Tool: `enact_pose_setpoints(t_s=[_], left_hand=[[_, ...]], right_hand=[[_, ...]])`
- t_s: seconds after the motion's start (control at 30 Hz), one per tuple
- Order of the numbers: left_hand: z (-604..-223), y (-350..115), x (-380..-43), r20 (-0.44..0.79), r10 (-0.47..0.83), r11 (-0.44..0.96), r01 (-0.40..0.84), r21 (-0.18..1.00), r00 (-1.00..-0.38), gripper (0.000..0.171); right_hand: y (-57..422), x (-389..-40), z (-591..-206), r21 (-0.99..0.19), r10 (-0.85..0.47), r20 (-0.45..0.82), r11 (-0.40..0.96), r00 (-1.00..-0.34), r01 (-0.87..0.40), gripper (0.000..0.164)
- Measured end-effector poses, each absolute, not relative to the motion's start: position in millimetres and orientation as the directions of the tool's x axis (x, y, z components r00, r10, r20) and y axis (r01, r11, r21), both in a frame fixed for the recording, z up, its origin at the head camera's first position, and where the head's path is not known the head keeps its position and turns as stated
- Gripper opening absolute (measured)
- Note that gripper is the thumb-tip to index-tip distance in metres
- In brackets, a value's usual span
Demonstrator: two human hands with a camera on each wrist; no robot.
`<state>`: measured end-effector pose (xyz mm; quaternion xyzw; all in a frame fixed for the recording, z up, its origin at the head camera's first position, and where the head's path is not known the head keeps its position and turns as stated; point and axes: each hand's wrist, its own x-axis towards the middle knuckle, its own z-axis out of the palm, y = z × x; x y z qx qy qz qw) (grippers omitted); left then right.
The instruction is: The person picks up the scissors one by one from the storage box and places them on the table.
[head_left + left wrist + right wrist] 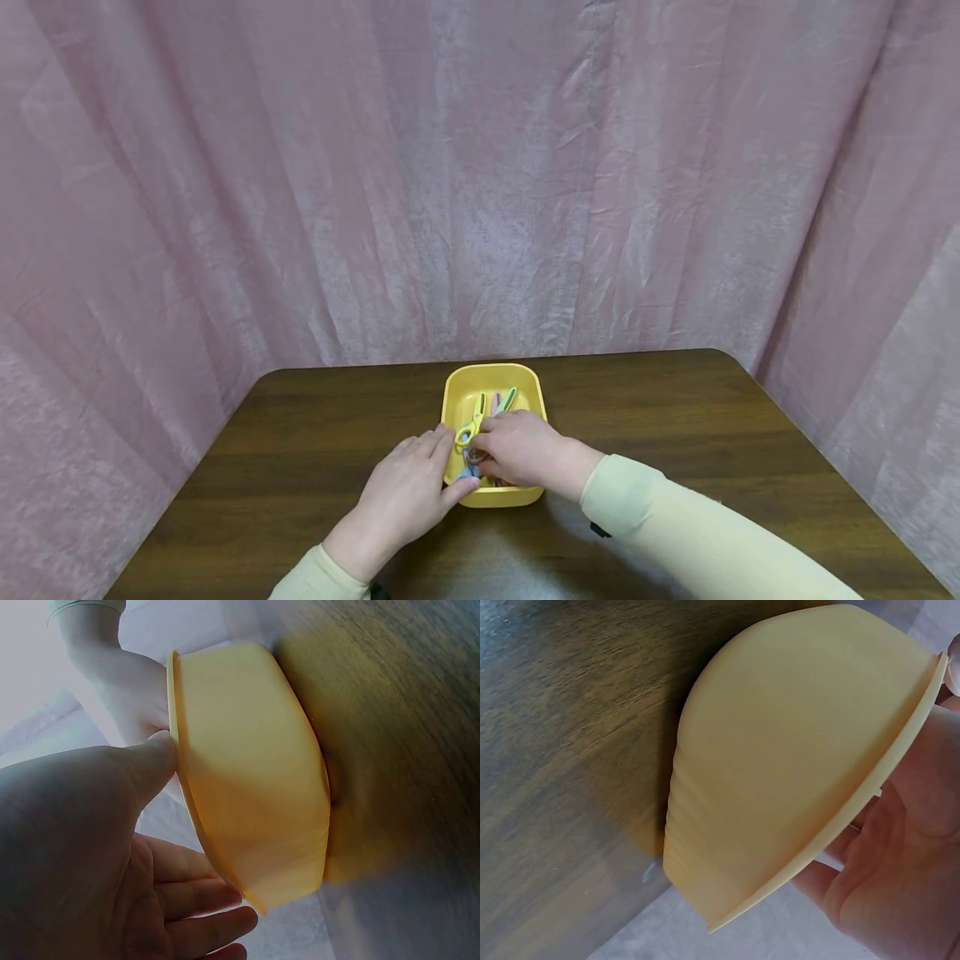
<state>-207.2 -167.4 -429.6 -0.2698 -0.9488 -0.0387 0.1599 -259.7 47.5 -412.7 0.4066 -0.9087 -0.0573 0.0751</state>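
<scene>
A yellow plastic bin (501,497) stands on the table with several pairs of scissors inside. Yellow scissors (478,414) lie at the left of the pile, blades toward the far end. Beside them show green scissors (508,397), a pink blade (495,403) and a pale blue part (468,472). My left hand (411,482) rests along the bin's left rim, fingers extended and thumb (161,754) touching the rim. Reaching over the right rim, my right hand (517,450) has its bent fingers down among the scissor handles; I cannot tell whether they pinch one.
The dark wooden table (337,408) extends around the bin, with rounded far corners. Pink curtains (480,183) hang close behind its back edge and at both sides. My right forearm (675,517) crosses the near right part of the table.
</scene>
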Motion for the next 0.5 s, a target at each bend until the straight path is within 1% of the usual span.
enact_pose_setpoints(t_s=[0.23,0.37,0.5], left_hand=[[-430.0,-167.0,-206.9,0.317,0.494,0.855,0.519,-0.009,-0.809,0.078],[-430.1,-166.6,-206.9,0.310,0.487,0.859,0.513,0.002,-0.817,0.079],[-431.0,-166.4,-207.7,0.314,0.483,0.861,0.509,0.001,-0.817,0.079]], right_hand=[[51.0,-261.9,-415.5,0.184,-0.744,0.135,0.668,-0.654,-0.721,0.019],[53.5,-264.1,-416.4,0.187,-0.727,0.153,0.686,-0.669,-0.703,0.019],[56.2,-264.3,-415.6,0.200,-0.713,0.164,0.701,-0.682,-0.684,0.025]])
